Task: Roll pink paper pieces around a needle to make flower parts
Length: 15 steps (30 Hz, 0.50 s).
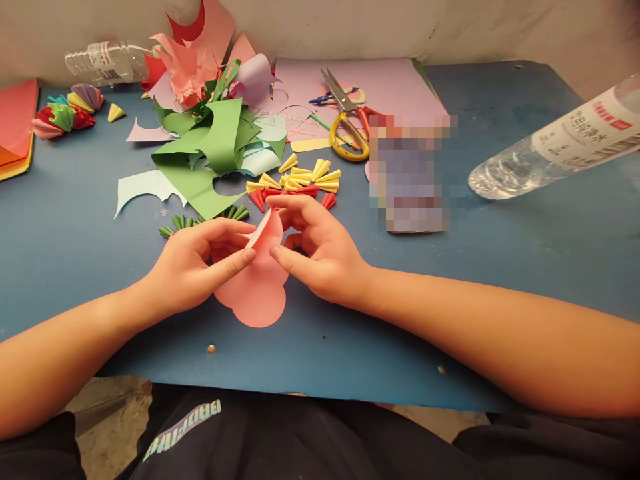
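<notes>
A pink paper flower cutout (pixel 260 293) with rounded petals is between my hands, its lower petals near the tabletop. My left hand (pixel 200 263) pinches its left side between thumb and fingers. With the index fingertip at the top of a folded petal, my right hand (pixel 320 250) grips the right side. The folded petal stands up between them. Just beyond my fingers lie small rolled paper cones: yellow cones (pixel 300 175), red cones (pixel 257 199) and green cones (pixel 185 221). My fingers partly hide the red and green ones.
Green paper scraps (pixel 200 167) and pink scraps (pixel 193 80) are heaped at the back. Yellow-handled scissors (pixel 349 137) lie on a lilac sheet (pixel 390 83). A water bottle (pixel 550 143) is at right, an empty bottle (pixel 120 63) at back left. Coloured paper (pixel 15 133) lies far left.
</notes>
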Available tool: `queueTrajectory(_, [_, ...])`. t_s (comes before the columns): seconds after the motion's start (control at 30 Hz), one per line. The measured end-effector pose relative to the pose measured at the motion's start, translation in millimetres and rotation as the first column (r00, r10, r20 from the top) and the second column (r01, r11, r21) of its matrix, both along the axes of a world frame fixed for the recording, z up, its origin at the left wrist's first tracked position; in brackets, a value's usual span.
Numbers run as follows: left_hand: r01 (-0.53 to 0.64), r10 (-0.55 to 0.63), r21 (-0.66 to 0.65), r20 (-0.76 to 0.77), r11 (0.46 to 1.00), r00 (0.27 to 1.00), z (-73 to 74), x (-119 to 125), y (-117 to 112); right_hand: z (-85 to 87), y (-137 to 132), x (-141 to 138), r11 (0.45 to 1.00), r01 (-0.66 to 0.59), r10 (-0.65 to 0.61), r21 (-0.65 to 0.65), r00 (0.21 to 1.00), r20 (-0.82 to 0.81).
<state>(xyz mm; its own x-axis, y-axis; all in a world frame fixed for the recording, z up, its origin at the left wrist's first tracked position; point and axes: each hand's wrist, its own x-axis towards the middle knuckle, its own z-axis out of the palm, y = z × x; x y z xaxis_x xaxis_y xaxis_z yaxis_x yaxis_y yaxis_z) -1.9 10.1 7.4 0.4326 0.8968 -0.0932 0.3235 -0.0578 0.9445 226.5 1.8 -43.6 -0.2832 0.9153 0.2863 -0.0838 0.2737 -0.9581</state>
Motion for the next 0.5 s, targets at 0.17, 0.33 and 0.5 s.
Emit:
queueTrajectory(0.17, [0.048,-0.048,0.011,0.005,0.999,0.999,-0.2,-1.1,-1.1,-3.8,-0.6,-0.4,0.998,0.068,-0.068,0.008,0.996,0.057])
queueTrajectory(0.33, [0.021,-0.021,-0.010,0.025,1.000,0.999,-1.5,1.3,0.8,-2.4,-3.8,-1.0,0.987,0.065,-0.087,0.144,0.984,0.154])
queueTrajectory(0.5, [0.007,-0.007,0.014,0.040,1.000,0.999,-1.0,4.8,3.4,-0.1,-6.0,-2.5,0.926,0.008,-0.079,0.377,0.982,0.173])
